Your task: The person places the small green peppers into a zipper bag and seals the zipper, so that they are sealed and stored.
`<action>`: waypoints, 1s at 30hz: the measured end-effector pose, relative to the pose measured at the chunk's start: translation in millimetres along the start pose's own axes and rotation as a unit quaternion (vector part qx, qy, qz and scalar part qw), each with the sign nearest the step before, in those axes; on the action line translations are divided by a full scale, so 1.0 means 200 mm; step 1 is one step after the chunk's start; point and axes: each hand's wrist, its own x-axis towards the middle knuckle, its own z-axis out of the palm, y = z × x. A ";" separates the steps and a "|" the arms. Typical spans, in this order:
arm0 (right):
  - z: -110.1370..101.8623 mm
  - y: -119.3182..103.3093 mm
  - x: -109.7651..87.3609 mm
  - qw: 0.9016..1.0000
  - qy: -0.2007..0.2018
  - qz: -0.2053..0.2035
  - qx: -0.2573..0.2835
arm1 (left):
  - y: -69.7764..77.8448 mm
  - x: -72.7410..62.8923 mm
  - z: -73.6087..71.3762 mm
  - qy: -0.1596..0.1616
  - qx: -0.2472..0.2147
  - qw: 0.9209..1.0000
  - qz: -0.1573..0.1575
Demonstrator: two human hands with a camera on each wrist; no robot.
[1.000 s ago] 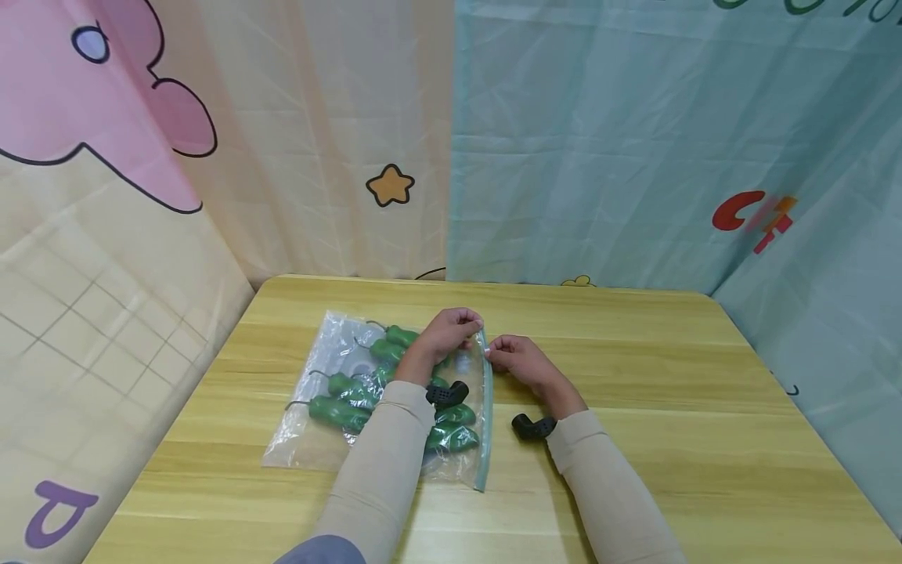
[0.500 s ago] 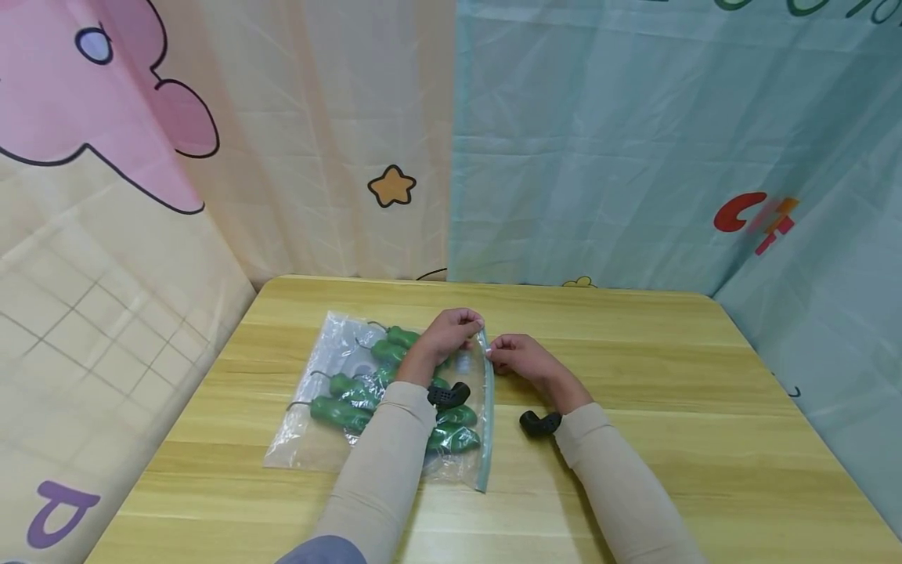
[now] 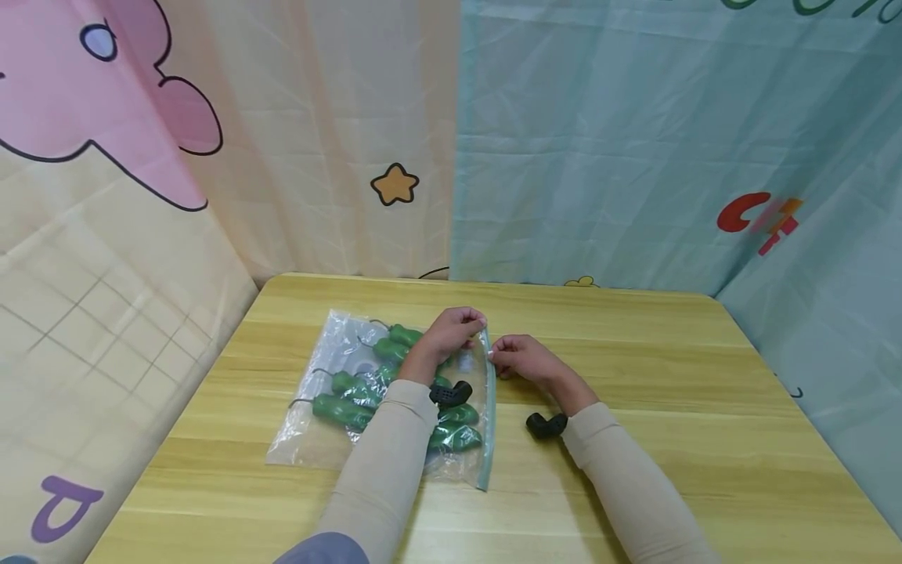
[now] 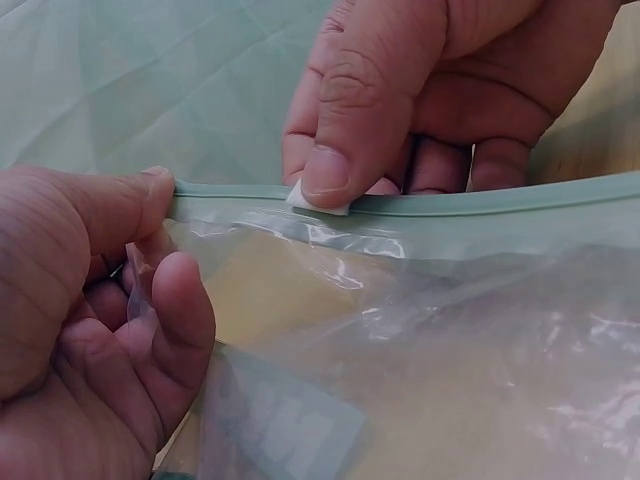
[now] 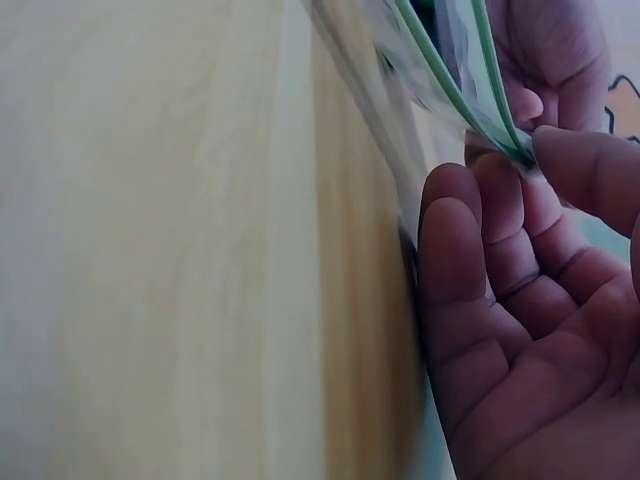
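Note:
A clear zip bag (image 3: pixel 299 442) lies flat with several green peppers (image 3: pixel 341 410) inside, its pale green zip strip (image 3: pixel 487 450) on the right side. At the strip's far end, my left hand (image 3: pixel 451 331) pinches the corner between thumb and fingers. Close beside it, my right hand (image 3: pixel 527 360) pinches a small white slider (image 4: pixel 301 197), its thumb on top in the left wrist view. In the right wrist view two green zip edges (image 5: pixel 437 62) stand apart and come together at the right thumb (image 5: pixel 585 165).
The bag rests on a wood-grain table (image 3: pixel 634 376). Black curved pieces (image 3: pixel 451 393) sit at both wrists. Printed curtains (image 3: pixel 599 157) stand behind the table and along its sides.
My right wrist and forearm swing slightly to the right while the fingertips stay at the slider. My left hand and the bag keep their places; the head view shifts a little.

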 end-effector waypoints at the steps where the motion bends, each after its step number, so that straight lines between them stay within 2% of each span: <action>1: 0.00 0.00 0.00 1.000 -0.001 0.001 -0.002 | 0.00 0.00 0.00 0.000 0.000 1.000 0.000; 13: -0.01 -0.05 -0.02 0.999 -0.017 0.008 -0.049 | 0.00 0.00 0.00 0.004 0.001 1.000 -0.002; 30: 0.00 -0.05 -0.03 0.998 -0.019 0.011 -0.051 | 0.00 0.00 0.00 0.003 -0.011 1.000 -0.001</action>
